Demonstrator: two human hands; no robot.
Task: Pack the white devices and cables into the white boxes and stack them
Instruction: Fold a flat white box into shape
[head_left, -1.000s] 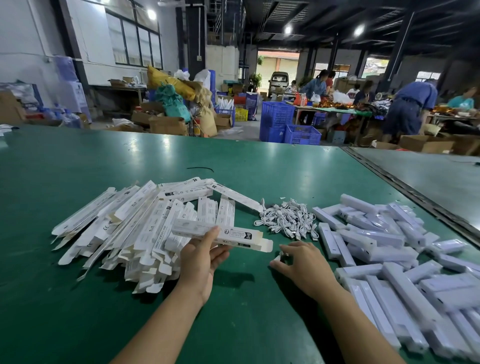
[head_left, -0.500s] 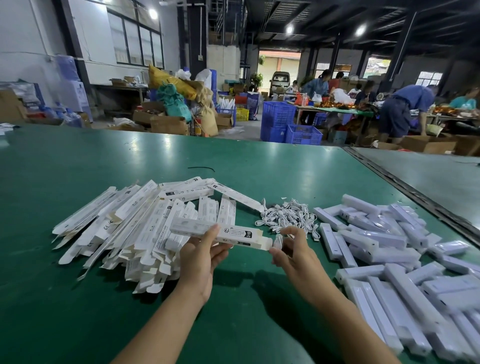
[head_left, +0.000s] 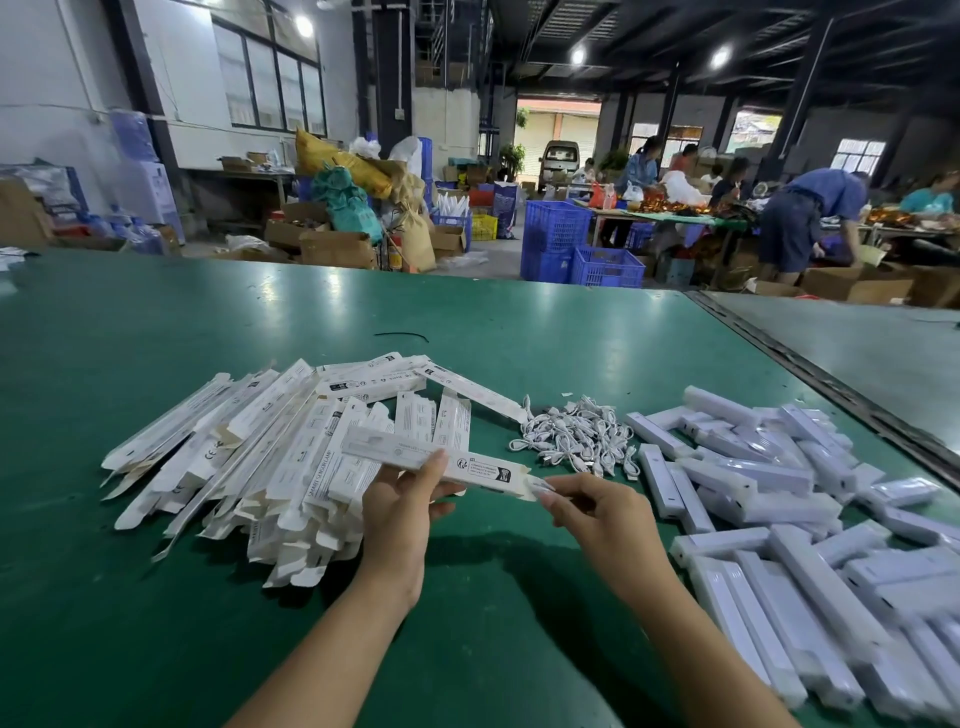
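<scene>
Now: slim box held, item at its mouth

L hand (head_left: 400, 499) is gripping a long, slim white cardboard box (head_left: 457, 464) over the matte green table (head_left: 156, 623). R hand (head_left: 597, 512) is pinching a small pale item (head_left: 540, 486), too blurred to name, at the box's open right end. Lying nearby: flat white cartons (head_left: 249, 457) left, tangled white cables (head_left: 576, 436) behind, glossy white plastic bars (head_left: 779, 519) right.

Pinched in left fingers (head_left: 415, 483): long white cardboard box (head_left: 488, 470), matt. Right of right fingers (head_left: 566, 493): white plastic bar devices (head_left: 769, 475), glossy-wrapped. Beneath: smooth, sheened green tabletop (head_left: 311, 312).
</scene>
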